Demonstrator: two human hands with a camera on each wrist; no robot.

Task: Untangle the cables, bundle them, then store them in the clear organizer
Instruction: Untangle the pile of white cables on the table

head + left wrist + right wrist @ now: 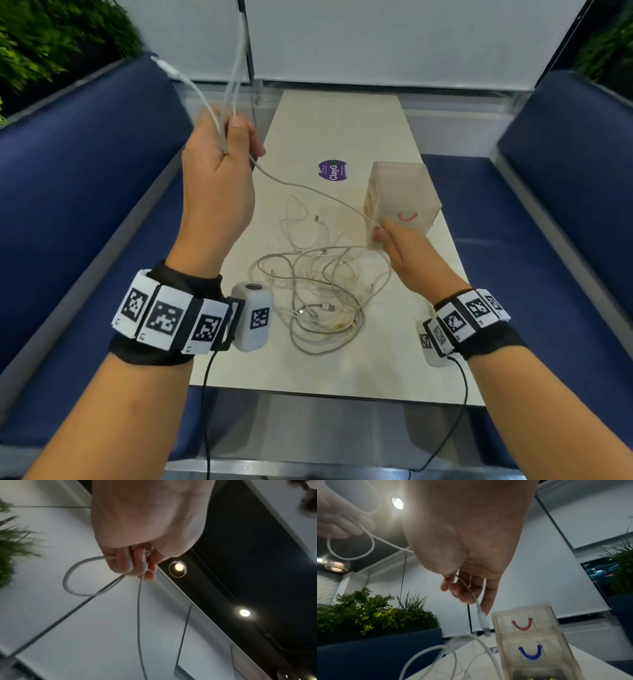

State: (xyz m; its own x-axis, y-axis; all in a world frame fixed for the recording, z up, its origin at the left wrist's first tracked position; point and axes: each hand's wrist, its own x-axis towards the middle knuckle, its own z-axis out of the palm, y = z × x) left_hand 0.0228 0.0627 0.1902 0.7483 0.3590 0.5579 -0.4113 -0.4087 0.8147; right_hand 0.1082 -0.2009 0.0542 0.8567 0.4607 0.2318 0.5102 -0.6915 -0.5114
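Observation:
My left hand [233,133] is raised over the table's left side and grips several folded loops of a white cable [308,187]; one plug end sticks up to the left. In the left wrist view the curled fingers [137,566] clamp the cable, and a loop [68,580] hangs beside them. The cable sags down to my right hand [382,231], which pinches it near its other plug [483,622], just in front of the clear organizer [407,185]. The organizer [527,635] is a stack of drawers with red and blue handles. A tangle of white cables [325,294] lies on the table.
The narrow white table [342,120] bears a purple sticker [333,171] beyond the tangle. Blue benches run along its left side [85,171] and its right side [565,205]. Plants stand behind the left bench [51,41]. White blinds close off the far end.

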